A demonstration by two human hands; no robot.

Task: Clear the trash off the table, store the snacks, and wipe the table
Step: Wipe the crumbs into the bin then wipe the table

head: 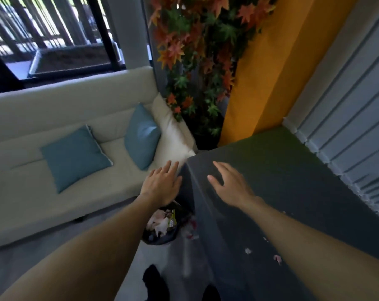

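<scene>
Small pale pink scraps of trash [277, 258] on dark grey matte counter [292, 181], lying back toward the body from flat, open, empty right hand [229, 181], nearer than open, empty left hand [162, 183] above black-lined waste bin [164, 224].

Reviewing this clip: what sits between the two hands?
In the head view, only the dark table's corner edge lies between the left hand and right hand; no objects.
</scene>
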